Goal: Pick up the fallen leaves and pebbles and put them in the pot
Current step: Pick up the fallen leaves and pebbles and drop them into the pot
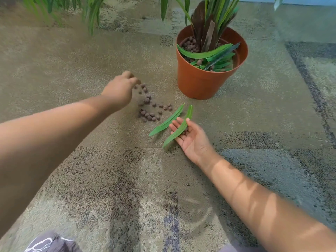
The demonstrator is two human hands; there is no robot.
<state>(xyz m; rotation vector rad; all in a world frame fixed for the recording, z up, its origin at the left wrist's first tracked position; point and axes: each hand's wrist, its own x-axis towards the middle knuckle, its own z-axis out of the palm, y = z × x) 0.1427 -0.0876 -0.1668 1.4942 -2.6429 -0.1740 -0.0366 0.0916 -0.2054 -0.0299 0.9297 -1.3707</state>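
**Pebbles and two leaves still on the carpet**

The left hand [120, 89] reaches over the scattered pebbles [151, 106]; its fingers curl downward and are blurred, so whether they pinch a pebble cannot be told. The pebbles lie just beyond and right of those fingertips. One leaf on the carpet [167, 121] sits just left of the right hand [190, 137], which lies palm up, fingers loosely spread, with a second leaf [179, 129] resting across them. Unclamped, that leaf could slide off if the hand tilts. Small round pebbles may slip from a shallow pinch. Farther right, the orange pot [200, 84] already contains pebbles, several leaves and the plant.
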